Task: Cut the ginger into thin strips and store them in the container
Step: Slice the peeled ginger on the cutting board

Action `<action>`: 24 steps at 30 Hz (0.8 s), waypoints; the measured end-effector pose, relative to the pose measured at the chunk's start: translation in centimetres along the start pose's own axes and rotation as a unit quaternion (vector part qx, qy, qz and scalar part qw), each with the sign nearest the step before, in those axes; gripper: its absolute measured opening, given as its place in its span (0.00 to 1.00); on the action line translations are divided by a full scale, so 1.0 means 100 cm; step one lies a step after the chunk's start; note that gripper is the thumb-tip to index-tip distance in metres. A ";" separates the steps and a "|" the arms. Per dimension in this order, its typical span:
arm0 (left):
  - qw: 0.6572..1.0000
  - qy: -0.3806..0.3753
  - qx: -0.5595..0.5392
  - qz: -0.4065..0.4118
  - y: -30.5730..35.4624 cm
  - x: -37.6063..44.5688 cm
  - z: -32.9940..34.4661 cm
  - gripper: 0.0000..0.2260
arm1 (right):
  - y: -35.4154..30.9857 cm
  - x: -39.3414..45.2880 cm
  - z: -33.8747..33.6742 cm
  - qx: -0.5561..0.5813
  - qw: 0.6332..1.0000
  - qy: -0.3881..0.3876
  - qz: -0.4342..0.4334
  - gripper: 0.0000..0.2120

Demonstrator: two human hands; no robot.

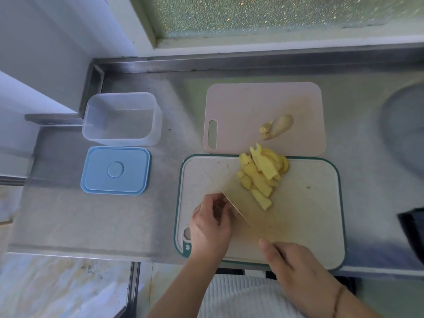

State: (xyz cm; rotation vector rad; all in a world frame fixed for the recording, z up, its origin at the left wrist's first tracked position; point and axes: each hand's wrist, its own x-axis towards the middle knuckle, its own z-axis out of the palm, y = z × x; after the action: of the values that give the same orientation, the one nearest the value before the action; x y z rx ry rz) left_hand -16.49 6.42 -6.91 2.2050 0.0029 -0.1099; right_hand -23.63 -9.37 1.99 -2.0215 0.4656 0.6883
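In the head view, the right hand [300,271] at lower right grips a wide knife [243,198], its blade lying against the ginger slices [261,175] on the green-rimmed board [309,214]. The left hand [211,223], fingers curled, touches the blade's edge. Upper left on the steel surface [68,221] stand the clear container [121,118] and, below it, its blue lid [115,169]. A pink board [252,106] carries a ginger stub [277,127] below a window.

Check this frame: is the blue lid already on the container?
No, the blue lid lies flat on the counter in front of the open, empty container.
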 end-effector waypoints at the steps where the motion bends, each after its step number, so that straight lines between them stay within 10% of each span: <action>1: 1.000 0.002 0.003 0.000 0.000 0.000 0.000 0.05 | 0.000 0.000 0.002 0.000 1.000 0.006 -0.003 0.30; 24: 0.999 0.040 0.002 0.030 0.006 -0.005 0.011 0.09 | -0.005 -0.004 0.003 -0.004 1.000 0.015 0.003 0.30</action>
State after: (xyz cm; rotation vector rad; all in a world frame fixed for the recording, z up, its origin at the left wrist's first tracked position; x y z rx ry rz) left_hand -17.02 5.22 -7.03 2.2098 -0.0178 0.0118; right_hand -23.76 -8.88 2.47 -2.0417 0.4867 0.6647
